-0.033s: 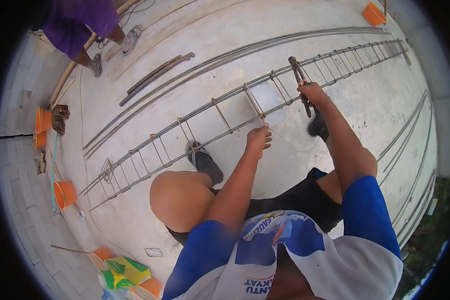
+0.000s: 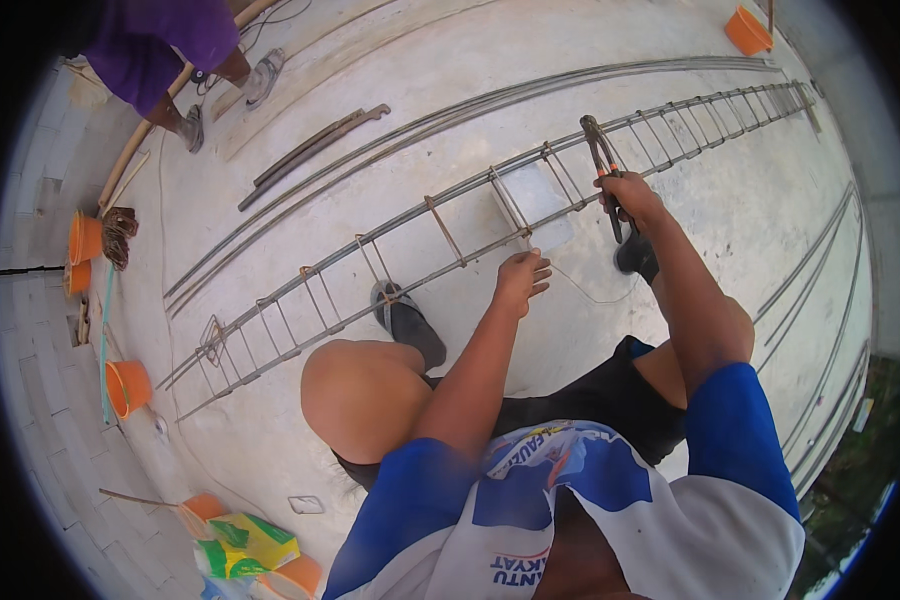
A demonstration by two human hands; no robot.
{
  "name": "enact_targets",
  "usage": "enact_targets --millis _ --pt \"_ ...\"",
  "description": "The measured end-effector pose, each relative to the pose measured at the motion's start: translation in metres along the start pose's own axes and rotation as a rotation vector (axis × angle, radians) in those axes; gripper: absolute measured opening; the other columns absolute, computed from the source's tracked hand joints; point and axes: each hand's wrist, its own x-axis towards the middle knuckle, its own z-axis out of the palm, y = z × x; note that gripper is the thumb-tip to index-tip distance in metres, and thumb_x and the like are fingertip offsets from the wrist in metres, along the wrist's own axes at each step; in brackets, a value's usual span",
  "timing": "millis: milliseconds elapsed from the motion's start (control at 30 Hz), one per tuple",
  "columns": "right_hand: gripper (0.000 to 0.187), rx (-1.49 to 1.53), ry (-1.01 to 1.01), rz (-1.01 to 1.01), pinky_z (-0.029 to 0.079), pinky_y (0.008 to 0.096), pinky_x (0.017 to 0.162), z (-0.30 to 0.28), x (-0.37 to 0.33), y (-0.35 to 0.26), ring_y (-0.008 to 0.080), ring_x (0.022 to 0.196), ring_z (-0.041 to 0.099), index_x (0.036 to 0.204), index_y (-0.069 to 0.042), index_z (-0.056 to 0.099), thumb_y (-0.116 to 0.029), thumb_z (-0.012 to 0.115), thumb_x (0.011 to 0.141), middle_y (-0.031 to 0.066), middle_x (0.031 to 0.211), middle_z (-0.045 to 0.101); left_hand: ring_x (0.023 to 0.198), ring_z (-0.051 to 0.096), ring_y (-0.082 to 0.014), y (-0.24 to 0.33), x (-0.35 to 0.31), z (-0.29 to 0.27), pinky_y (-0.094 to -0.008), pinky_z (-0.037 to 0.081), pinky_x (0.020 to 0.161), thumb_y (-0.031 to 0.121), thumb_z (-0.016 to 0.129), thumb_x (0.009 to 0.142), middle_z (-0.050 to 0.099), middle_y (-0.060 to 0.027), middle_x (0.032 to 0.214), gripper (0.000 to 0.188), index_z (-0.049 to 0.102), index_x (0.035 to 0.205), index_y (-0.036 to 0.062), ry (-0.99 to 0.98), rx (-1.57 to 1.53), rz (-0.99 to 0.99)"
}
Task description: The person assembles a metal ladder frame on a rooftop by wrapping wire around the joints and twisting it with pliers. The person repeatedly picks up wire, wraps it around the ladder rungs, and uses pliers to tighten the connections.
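Note:
A long rebar cage (image 2: 460,262) of bars and square stirrups lies across the floor before me, from near left to far right. My right hand (image 2: 630,195) is closed round the handles of dark pincers (image 2: 597,145) with orange marks; their jaws point away over the cage. My left hand (image 2: 520,282) is just below the near bar, beside a stirrup corner, its fingers loosely apart. A thin wire (image 2: 595,299) curves from beside its fingertips toward my right foot; I see no firm grip on it. A pale block (image 2: 538,195) sits under the cage by that stirrup.
Loose bars (image 2: 420,128) lie beyond the cage, and more bars (image 2: 815,300) at right. Short dark bars (image 2: 315,155) lie at upper left, near another person's legs (image 2: 185,75). Orange buckets (image 2: 128,388) stand along the left block wall. My feet flank the cage's near side.
My left hand's fingers have spread slightly and shifted a little. The pincers in my right hand have hardly moved.

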Motion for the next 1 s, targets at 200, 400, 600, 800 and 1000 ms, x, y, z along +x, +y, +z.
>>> enact_targets --millis 200,400,600,800,1000 --pt "0.045 -0.109 -0.242 0.056 0.044 0.0282 0.042 0.018 -0.103 0.008 0.0189 0.067 0.065 0.122 0.0 0.053 -0.011 0.053 0.078 0.01 0.091 0.065 0.079 0.064 -0.0273 -0.006 0.002 0.01 -0.0384 0.056 0.071 0.02 0.055 0.091 0.059 -0.0139 0.097 0.033 0.051 0.116 -0.0021 -0.07 -0.077 0.092" --pt "0.071 -0.777 -0.305 -0.197 0.051 0.0388 0.054 0.051 -0.109 0.008 0.0316 0.069 0.065 0.142 -0.001 0.037 -0.007 0.05 0.073 0.0214 0.086 0.065 0.073 0.062 -0.0239 0.005 0.001 0.015 -0.0377 0.055 0.066 0.017 0.05 0.092 0.058 -0.0124 0.094 0.033 0.051 0.119 -0.001 -0.061 -0.011 0.073" --pt "0.068 -1.085 -0.196 -0.291 0.049 0.0491 0.081 0.072 -0.101 0.019 0.0419 0.092 0.062 0.142 -0.003 0.034 -0.007 0.049 0.075 0.0296 0.094 0.062 0.074 0.062 -0.0241 0.004 0.001 0.014 -0.0372 0.055 0.066 0.017 0.048 0.094 0.058 -0.0121 0.095 0.033 0.051 0.121 -0.0011 -0.079 0.024 0.076" --pt "0.068 -1.219 -0.077 -0.194 0.048 0.0513 0.084 0.091 -0.124 -0.006 0.0436 0.103 0.06 0.142 -0.002 0.033 -0.005 0.047 0.076 0.0304 0.096 0.063 0.062 0.06 -0.0192 0.003 0.003 0.012 -0.0324 0.053 0.054 0.016 0.046 0.096 0.06 -0.0105 0.086 0.025 0.057 0.111 -0.0007 -0.04 -0.008 0.079" --pt "0.064 -1.148 -0.213 -0.157 0.05 0.0522 0.076 0.077 -0.096 0.002 0.0402 0.092 0.065 0.137 -0.005 0.042 -0.003 0.047 0.073 0.0279 0.089 0.065 0.061 0.059 -0.0191 0.005 0.002 0.02 -0.0324 0.053 0.054 0.016 0.047 0.096 0.061 -0.0114 0.087 0.024 0.057 0.108 -0.0017 -0.046 -0.012 0.076"
